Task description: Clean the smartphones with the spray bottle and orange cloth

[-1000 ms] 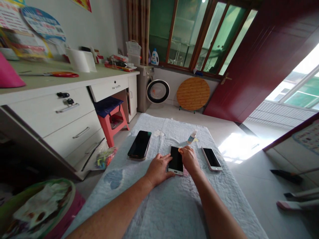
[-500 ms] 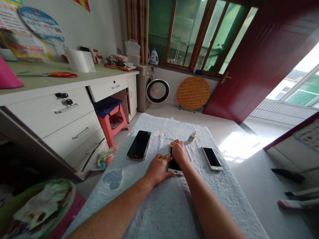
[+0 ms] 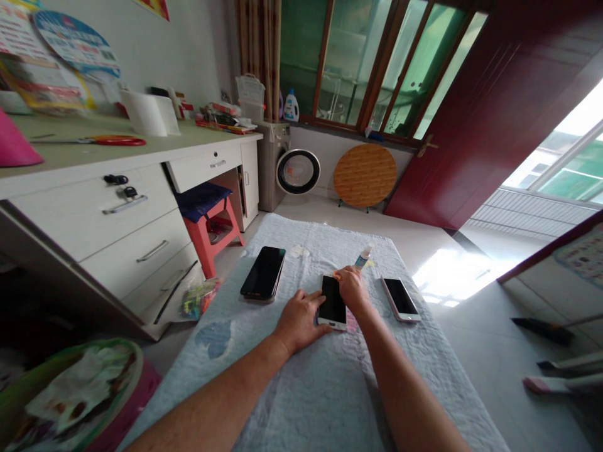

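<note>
A: Where to find the middle phone (image 3: 332, 302)?

B: Flat on the cloth (image 3: 306, 402), screen up, between the left phone (image 3: 264, 274) and the right phone (image 3: 401, 299). Probably set straight ahead for easy reach from both sides.

A: Why spread the left hand (image 3: 300, 319) like that?

B: Thumb held wide of the fingers, fingertips on the left side of the middle phone, thumb by the bottom edge. Likely a brace against sliding on soft cloth.

A: And with the right hand (image 3: 352, 289)?

B: Curled narrow over the upper right corner, pinching an orange bit (image 3: 336, 275) by the top edge. Too covered to name. Gripped near the fingertips, perhaps for finer control.

A: Why put the bottle (image 3: 363, 257) there?

B: Apparently upright, just beyond the right hand; seemingly placed close, yet off the screen. Can't tell whether touching the knuckles.

A: And why space out the outer phones?

B: Presumably for working room.
</note>
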The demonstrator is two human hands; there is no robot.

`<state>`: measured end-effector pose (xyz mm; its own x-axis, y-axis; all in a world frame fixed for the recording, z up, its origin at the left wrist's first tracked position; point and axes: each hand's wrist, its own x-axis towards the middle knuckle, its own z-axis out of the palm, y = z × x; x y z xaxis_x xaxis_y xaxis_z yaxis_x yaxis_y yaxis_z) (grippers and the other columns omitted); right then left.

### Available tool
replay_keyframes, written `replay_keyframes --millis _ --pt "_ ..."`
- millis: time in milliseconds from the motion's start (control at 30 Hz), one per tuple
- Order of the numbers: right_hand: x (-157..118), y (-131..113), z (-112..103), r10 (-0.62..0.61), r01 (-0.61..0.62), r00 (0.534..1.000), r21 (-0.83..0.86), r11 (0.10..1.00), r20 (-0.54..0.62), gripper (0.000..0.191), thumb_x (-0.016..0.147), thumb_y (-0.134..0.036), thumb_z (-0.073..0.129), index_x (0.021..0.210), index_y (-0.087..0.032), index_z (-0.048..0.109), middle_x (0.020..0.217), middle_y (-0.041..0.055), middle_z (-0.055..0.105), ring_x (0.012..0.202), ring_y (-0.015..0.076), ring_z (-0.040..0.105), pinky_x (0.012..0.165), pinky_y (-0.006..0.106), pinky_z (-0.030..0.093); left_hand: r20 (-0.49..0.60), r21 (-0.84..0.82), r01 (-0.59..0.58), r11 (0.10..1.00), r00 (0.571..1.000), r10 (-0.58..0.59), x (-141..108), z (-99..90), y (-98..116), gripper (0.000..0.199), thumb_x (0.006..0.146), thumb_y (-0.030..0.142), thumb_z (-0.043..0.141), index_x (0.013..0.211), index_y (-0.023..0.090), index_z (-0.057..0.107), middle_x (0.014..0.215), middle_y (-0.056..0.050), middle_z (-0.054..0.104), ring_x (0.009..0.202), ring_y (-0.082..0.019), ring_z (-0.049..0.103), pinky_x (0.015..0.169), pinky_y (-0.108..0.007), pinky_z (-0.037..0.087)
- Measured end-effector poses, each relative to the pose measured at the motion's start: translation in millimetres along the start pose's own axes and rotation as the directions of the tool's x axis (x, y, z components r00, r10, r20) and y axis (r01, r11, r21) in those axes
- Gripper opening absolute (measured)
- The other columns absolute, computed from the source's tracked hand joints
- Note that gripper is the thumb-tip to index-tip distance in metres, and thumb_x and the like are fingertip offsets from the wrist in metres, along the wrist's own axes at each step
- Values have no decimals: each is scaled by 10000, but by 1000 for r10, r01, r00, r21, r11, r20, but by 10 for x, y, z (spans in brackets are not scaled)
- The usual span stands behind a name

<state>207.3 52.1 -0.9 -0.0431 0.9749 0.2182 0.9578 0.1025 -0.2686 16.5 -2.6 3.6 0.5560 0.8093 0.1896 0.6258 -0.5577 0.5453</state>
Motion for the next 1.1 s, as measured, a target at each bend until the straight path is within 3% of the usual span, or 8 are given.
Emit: replay_keyframes --millis 367,633,933,1100 --pt "-166 64 -102 45 -45 999 -12 999 18 277 896 -145 437 813 -154 701 824 59 618 774 143 531 731 239 334 -13 5 4 1000 1000 -4 4 69 -53 636 699 532 716 1229 203 591 1348 -51 557 1096 -290 525 973 -394 417" --pt "-488 -74 -256 3 -6 992 28 1000 124 261 887 -131 454 765 -176 680 815 33 594 759 120 529 687 217 329 9 17 23 1000 1000 -23 1 64 -62 662 710 563 693 1252 200 582 1383 -60 529 1124 -297 513 986 -401 417" --pt "-1031 -275 -398 -67 45 981 126 991 182 285 890 -105 432 740 -189 659 809 25 577 730 119 525 695 214 341 1 31 23 999 1000 -23 3 84 -64 639 708 443 719 1271 179 574 1385 -66 527 1124 -285 505 997 -379 414" --pt "-1064 -286 -429 -70 40 977 148 988 203 285 888 -111 434 736 -195 660 810 23 580 744 125 527 708 218 347 3 29 20 999 1000 -20 8 80 -66 639 710 440 721 1273 174 575 1380 -65 532 1133 -282 500 1008 -373 409"
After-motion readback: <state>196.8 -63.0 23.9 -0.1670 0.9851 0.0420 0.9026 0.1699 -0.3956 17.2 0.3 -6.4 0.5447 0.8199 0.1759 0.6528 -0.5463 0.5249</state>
